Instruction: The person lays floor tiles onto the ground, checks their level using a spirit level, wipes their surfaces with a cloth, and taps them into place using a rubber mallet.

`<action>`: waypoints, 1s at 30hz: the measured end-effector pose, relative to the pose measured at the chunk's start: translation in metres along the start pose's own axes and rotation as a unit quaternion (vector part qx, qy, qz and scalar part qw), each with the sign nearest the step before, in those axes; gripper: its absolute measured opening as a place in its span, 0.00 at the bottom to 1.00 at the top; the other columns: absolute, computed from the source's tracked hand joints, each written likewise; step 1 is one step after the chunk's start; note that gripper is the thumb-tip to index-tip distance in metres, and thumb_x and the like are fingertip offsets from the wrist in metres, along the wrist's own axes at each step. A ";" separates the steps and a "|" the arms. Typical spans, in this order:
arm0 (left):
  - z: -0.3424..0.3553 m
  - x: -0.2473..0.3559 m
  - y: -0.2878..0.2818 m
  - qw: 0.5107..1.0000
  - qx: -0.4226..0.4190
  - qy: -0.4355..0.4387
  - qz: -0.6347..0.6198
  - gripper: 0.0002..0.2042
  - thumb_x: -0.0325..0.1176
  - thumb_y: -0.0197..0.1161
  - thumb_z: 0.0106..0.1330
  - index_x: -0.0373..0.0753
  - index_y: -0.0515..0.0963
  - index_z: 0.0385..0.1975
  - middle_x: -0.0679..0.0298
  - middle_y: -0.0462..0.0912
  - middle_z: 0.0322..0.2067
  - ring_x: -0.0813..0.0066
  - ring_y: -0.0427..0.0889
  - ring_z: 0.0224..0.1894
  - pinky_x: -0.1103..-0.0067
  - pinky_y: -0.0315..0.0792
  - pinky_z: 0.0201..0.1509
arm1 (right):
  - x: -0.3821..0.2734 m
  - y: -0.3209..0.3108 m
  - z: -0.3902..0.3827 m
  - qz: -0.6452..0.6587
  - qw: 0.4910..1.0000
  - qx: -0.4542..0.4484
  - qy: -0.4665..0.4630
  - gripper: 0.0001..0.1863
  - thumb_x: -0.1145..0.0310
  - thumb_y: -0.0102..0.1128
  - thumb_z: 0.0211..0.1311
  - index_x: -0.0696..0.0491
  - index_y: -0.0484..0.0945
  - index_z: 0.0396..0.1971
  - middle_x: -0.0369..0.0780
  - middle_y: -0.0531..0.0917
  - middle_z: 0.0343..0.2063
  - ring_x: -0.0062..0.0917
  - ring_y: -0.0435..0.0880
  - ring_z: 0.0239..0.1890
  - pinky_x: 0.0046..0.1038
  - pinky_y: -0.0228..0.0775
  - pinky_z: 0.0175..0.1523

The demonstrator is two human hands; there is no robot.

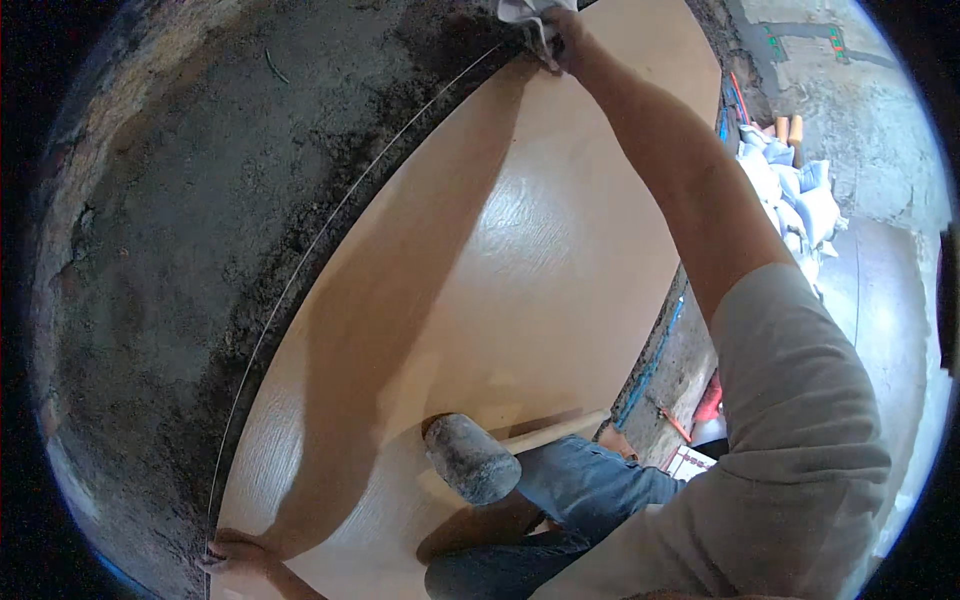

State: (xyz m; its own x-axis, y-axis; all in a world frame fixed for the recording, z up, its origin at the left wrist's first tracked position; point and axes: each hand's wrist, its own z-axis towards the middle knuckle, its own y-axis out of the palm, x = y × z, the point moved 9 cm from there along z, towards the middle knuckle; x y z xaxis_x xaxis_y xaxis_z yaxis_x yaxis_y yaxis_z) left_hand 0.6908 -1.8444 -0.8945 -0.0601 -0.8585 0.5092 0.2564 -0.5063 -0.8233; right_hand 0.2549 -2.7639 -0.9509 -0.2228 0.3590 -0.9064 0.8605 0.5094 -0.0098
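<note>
A large glossy beige tile (pixel 580 300) with a finely streaked surface lies under me. At its far end, my right hand (pixel 568 38) is closed on a crumpled whitish cloth (pixel 540 12), right by the tile's edge. My left hand (pixel 240 560) is at the near left corner, its fingers drawn together where the tile edge meets a thin taut string (pixel 262 335). What those fingers pinch, if anything, is too small to make out. A mallet with a thick grey head (pixel 470 460) rests on the tile beside my knee, its pale wooden handle (pixel 555 430) pointing right.
Rough dark mortar (pixel 160 250) covers the ground left of the string. Along the tile's right side runs a gap with blue strips (pixel 650 360). Farther right are a heap of white bags (pixel 800 195) and a grey floor (pixel 880 290). My bent knee in jeans (pixel 590 480) is over the tile.
</note>
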 end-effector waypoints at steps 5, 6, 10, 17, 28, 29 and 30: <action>-0.005 -0.012 0.000 0.997 0.051 -0.034 -0.037 0.25 0.36 0.52 0.68 0.33 0.57 0.61 0.44 0.65 0.58 0.52 0.67 0.59 0.64 0.66 0.59 | -0.009 0.027 -0.010 0.080 0.995 0.055 -0.013 0.15 0.67 0.51 0.59 0.59 0.71 0.43 0.44 0.79 0.35 0.34 0.80 0.37 0.38 0.74 0.45; -0.004 -0.011 0.002 0.995 0.044 -0.013 -0.088 0.25 0.35 0.52 0.68 0.33 0.57 0.61 0.44 0.63 0.59 0.52 0.66 0.59 0.64 0.65 0.60 | -0.003 0.036 -0.015 0.100 0.992 0.082 0.007 0.14 0.67 0.50 0.59 0.59 0.71 0.43 0.46 0.79 0.36 0.36 0.79 0.40 0.41 0.73 0.48; -0.005 -0.013 0.003 0.991 0.053 0.041 -0.115 0.24 0.35 0.52 0.67 0.35 0.57 0.61 0.44 0.60 0.60 0.52 0.64 0.61 0.63 0.63 0.61 | 0.013 0.080 -0.035 0.155 0.981 0.117 0.012 0.17 0.70 0.49 0.60 0.60 0.67 0.48 0.48 0.78 0.40 0.39 0.78 0.44 0.45 0.72 0.50; -0.013 -0.014 0.022 0.991 0.021 -0.033 -0.124 0.26 0.28 0.51 0.64 0.33 0.54 0.62 0.46 0.67 0.55 0.54 0.68 0.56 0.66 0.66 0.58 | 0.016 0.185 -0.076 0.185 0.972 0.139 -0.032 0.20 0.63 0.48 0.63 0.54 0.66 0.53 0.45 0.78 0.41 0.38 0.78 0.45 0.52 0.74 0.44; -0.009 0.009 0.006 0.999 -0.032 -0.028 -0.028 0.29 0.29 0.50 0.60 0.26 0.52 0.62 0.41 0.58 0.61 0.48 0.58 0.63 0.66 0.52 0.67 | 0.129 0.560 -0.349 0.303 0.946 0.028 0.109 0.14 0.77 0.57 0.50 0.56 0.76 0.40 0.40 0.79 0.36 0.32 0.79 0.38 0.31 0.73 0.41; -0.008 0.011 0.004 0.998 -0.034 -0.016 -0.053 0.30 0.28 0.51 0.60 0.26 0.51 0.63 0.41 0.58 0.61 0.48 0.58 0.64 0.66 0.52 0.67 | 0.136 0.589 -0.373 0.268 0.953 0.030 0.139 0.12 0.78 0.57 0.49 0.57 0.77 0.37 0.40 0.80 0.37 0.33 0.79 0.40 0.31 0.72 0.44; -0.007 0.013 0.002 1.000 -0.027 -0.004 -0.008 0.33 0.32 0.54 0.59 0.28 0.51 0.63 0.42 0.57 0.62 0.48 0.58 0.64 0.65 0.52 0.67 | 0.143 0.618 -0.390 0.195 0.969 0.049 0.145 0.12 0.76 0.56 0.52 0.58 0.77 0.38 0.41 0.80 0.38 0.31 0.78 0.40 0.31 0.70 0.45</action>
State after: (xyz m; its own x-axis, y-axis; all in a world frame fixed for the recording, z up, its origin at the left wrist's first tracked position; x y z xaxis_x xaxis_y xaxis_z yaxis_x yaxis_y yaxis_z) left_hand 0.6840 -1.8569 -0.8909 -0.0561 -0.8501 0.5237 0.2037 -0.5232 -0.8275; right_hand 0.5760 -2.0928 -0.9216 0.0197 0.7214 -0.6923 0.9413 0.2199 0.2560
